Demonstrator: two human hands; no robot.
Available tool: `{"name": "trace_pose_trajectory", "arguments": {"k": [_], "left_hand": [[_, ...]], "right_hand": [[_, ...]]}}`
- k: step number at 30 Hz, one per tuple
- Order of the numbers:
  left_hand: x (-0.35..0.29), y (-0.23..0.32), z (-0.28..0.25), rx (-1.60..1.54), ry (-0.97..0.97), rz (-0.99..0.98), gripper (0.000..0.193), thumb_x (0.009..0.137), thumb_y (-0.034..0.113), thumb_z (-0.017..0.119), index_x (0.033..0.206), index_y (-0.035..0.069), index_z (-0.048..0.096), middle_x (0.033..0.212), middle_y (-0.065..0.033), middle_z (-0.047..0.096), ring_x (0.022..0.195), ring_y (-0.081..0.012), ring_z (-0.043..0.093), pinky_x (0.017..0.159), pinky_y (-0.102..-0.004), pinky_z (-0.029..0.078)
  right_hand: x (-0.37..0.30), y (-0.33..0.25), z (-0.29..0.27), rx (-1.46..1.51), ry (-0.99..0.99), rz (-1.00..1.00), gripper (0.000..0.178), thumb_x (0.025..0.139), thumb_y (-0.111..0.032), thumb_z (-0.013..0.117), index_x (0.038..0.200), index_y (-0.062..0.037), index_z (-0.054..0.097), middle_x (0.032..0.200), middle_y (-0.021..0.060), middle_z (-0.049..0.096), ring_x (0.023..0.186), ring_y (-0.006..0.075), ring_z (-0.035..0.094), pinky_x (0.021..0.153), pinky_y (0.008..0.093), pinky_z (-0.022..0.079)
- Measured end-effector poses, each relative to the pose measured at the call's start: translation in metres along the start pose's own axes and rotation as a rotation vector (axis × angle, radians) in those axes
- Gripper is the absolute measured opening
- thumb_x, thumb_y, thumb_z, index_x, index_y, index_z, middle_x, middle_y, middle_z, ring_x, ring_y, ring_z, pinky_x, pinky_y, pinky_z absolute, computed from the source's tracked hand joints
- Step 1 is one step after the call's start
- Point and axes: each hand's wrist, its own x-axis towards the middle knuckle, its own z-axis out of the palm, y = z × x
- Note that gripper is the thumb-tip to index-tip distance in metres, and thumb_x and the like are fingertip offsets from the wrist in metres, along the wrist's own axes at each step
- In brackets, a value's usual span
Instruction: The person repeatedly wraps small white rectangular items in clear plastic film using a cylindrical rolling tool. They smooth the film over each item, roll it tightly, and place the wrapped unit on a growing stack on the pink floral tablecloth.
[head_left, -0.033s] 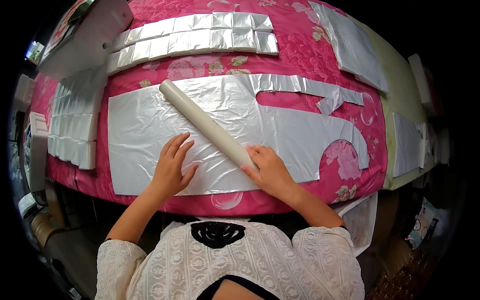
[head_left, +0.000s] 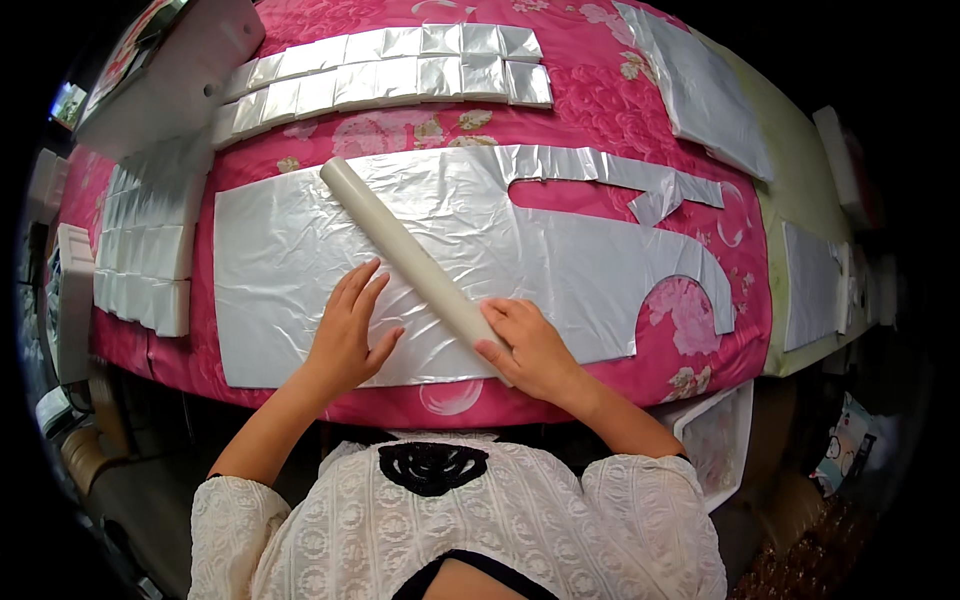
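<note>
Head view: silvery sheet (head_left: pixel 270 270) lies near the tabletop's (head_left: pixel 590 110) front edge, pale tube (head_left: pixel 400 245) slanting across. Right hand's (head_left: pixel 528 348) grip pinches tube's near end; left hand's (head_left: pixel 345 325) fingers spread beside it. Probably smoothing; further rolling calls for both palms.

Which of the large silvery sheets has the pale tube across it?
The middle sheet, with strap-like ends at its right; the pale tube slants across it under the right hand. Neither the upper-right sheet nor the far-right sheet carries one.
</note>
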Motion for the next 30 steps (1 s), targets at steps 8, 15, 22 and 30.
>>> {"name": "trace_pose_trajectory", "arguments": {"k": [8,15,22,30], "left_hand": [[0.016,0.032,0.058,0.029,-0.023,-0.013,0.071,0.076,0.032,0.064,0.136,0.007,0.035,0.147,-0.0255,0.002,0.135,-0.0454,0.002,0.108,-0.049,0.015],[0.037,0.062,0.081,-0.022,-0.122,0.151,0.061,0.071,0.034,0.064,0.123,0.006,0.049,0.147,-0.0214,0.013,0.135,-0.0467,0.003,0.107,-0.0521,0.018],[0.045,0.073,0.087,0.047,-0.127,0.205,0.056,0.071,0.032,0.064,0.118,0.003,0.053,0.144,-0.0184,0.022,0.135,-0.0455,0.004,0.108,-0.052,0.017],[0.043,0.07,0.089,0.022,-0.117,0.216,0.057,0.071,0.033,0.063,0.119,0.002,0.053,0.143,-0.018,0.025,0.135,-0.0451,0.005,0.107,-0.0525,0.017]], "right_hand": [[-0.022,0.086,-0.032,-0.474,0.162,0.033,0.052,0.089,-0.023,0.047,0.133,0.0017,0.036,0.141,0.0169,0.034,0.131,0.0312,0.029,0.109,0.0395,0.021],[-0.115,0.238,-0.153,-0.718,0.702,0.48,0.034,0.087,-0.015,0.049,0.116,-0.0001,0.057,0.123,0.0153,0.054,0.116,0.0292,0.049,0.098,0.0351,0.038],[-0.096,0.175,-0.147,-0.649,0.764,0.582,0.022,0.081,-0.016,0.058,0.099,-0.0054,0.063,0.097,0.0092,0.066,0.093,0.0281,0.061,0.083,0.035,0.047],[-0.11,0.247,-0.139,-0.968,0.914,0.333,0.024,0.082,-0.019,0.057,0.096,-0.0002,0.063,0.099,0.0101,0.065,0.098,0.0293,0.059,0.084,0.0366,0.046]]}}
